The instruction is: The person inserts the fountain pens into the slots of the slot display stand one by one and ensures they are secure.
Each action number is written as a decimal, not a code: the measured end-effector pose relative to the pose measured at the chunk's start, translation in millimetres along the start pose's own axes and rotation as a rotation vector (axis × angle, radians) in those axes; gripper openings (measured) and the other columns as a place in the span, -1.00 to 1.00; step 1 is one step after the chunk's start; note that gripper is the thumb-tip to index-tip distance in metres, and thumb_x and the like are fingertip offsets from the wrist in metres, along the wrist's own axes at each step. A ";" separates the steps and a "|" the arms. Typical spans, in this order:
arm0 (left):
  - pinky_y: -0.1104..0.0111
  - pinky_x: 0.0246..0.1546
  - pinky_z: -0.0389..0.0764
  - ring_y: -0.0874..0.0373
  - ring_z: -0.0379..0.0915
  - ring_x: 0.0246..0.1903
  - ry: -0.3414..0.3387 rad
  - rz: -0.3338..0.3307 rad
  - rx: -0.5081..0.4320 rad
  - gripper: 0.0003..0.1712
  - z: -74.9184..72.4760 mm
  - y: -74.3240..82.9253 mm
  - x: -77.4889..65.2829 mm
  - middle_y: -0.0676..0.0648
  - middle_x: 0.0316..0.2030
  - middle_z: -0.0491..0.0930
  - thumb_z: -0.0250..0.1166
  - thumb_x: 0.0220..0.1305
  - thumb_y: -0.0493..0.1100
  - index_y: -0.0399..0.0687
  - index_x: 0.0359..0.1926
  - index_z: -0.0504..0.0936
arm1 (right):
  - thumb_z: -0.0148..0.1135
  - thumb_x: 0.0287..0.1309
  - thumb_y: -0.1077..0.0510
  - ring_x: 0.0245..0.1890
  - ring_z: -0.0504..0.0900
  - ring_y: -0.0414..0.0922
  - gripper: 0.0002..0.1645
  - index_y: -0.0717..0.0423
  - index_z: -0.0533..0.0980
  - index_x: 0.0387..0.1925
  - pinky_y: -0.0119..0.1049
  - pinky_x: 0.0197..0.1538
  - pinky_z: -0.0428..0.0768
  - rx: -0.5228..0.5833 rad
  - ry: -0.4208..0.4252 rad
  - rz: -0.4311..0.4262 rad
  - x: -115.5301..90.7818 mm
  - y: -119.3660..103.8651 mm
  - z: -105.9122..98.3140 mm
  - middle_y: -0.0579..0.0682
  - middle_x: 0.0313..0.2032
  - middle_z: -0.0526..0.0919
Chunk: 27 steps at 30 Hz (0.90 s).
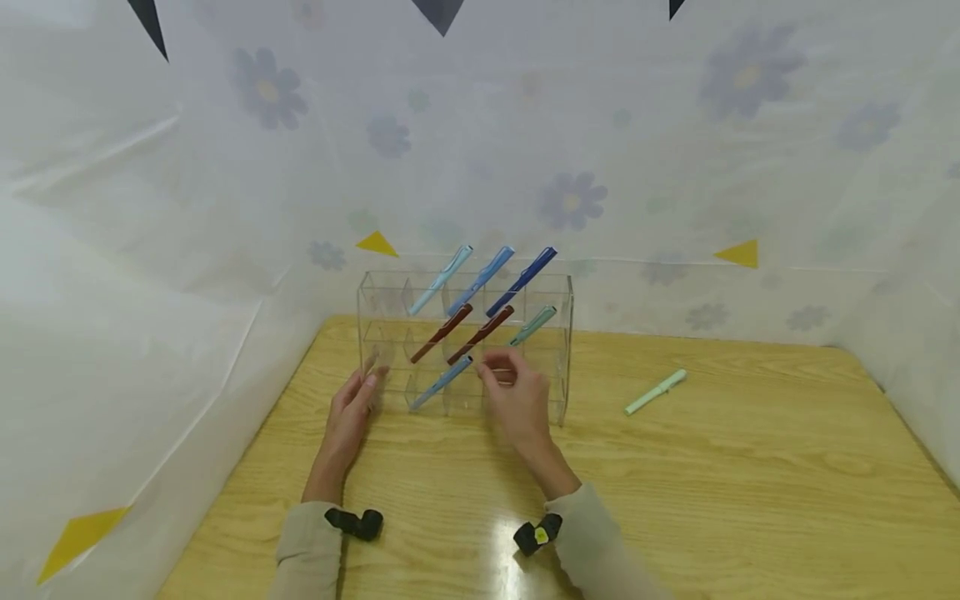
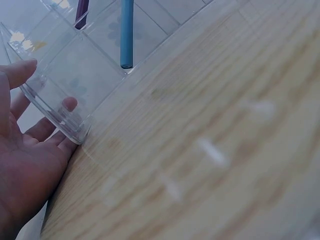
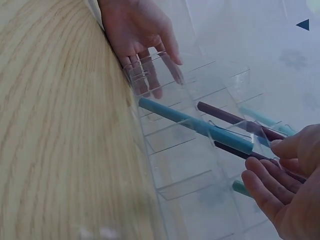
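Observation:
A clear acrylic pen rack [image 1: 567, 358] stands on the table with pens slanting in its compartments. My left hand [image 1: 350, 406] holds its left side wall, thumb in front and other fingers behind the clear plastic. In the bottom row leans a grey-blue pen [image 1: 442, 382]. Just right of that pen's upper end is my right hand [image 1: 520, 396], its fingers loosely bent and nothing between them. The middle row holds two dark red pens [image 1: 442, 333] and a green pen [image 1: 534, 325], partly hidden. Above them are a light blue pen [image 1: 441, 279], a blue pen [image 1: 482, 280] and a dark blue pen [image 1: 522, 281].
A pale green pen [image 1: 656, 392] lies on the wood-grain table [image 1: 750, 483], to the right of the rack. Behind and beside the table hangs a white flowered sheet [image 1: 480, 125]. Dark camera bands sit at both sleeve cuffs.

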<state>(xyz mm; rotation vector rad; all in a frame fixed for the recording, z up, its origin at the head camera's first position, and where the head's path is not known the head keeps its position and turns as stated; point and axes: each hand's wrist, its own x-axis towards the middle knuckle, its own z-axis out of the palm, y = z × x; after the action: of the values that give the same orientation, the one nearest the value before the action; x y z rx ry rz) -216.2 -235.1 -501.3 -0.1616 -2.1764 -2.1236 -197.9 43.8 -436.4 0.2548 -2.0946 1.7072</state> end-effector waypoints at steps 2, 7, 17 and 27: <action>0.05 0.49 -0.06 0.09 -0.04 0.54 -0.004 0.007 0.002 -0.35 0.0 0.3 0.9 -0.24 0.48 0.30 0.00 0.65 0.05 -0.26 0.53 0.26 | 0.43 0.26 0.27 -0.30 0.79 -0.06 -0.86 0.23 0.68 -0.15 -0.33 -0.26 0.69 -0.001 -0.008 -0.020 0.6 -4.9 -9.2 0.03 -0.26 0.78; 0.03 0.48 -0.05 0.08 0.00 0.53 -0.004 0.003 0.010 -0.37 -0.6 0.3 0.3 -0.27 0.44 0.35 -0.01 0.65 0.04 -0.18 0.55 0.25 | 0.42 0.29 0.22 -0.25 0.77 -0.07 -0.81 0.21 0.67 -0.10 -0.30 -0.24 0.70 0.006 -0.029 -0.071 1.6 -19.3 -34.3 0.02 -0.22 0.77; 0.12 0.45 0.06 0.06 0.04 0.52 0.002 -0.020 0.041 -0.37 -0.3 0.6 -1.4 -0.19 0.45 0.37 -0.02 0.65 0.10 -0.03 0.57 0.25 | 0.40 0.32 0.20 -0.21 0.73 -0.12 -0.82 0.13 0.66 -0.07 -0.31 -0.23 0.69 -0.022 0.015 -0.130 9.5 -33.3 -88.4 0.00 -0.18 0.77; 0.01 0.46 0.01 0.10 -0.01 0.52 0.020 -0.015 0.096 -0.34 -1.5 0.7 -4.0 -0.14 0.47 0.35 -0.01 0.63 0.14 -0.12 0.53 0.31 | 0.36 0.32 0.30 -0.17 0.67 -0.26 -0.78 0.28 0.65 -0.03 -0.47 -0.20 0.62 -0.044 0.150 -0.130 18.9 -7.7 -136.1 0.14 -0.14 0.72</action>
<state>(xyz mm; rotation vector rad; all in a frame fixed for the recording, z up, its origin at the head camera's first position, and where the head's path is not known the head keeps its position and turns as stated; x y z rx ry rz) -212.1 -236.7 -501.1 -0.1167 -2.2691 -2.0137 -183.6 175.8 -400.3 0.2366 -1.9602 1.5536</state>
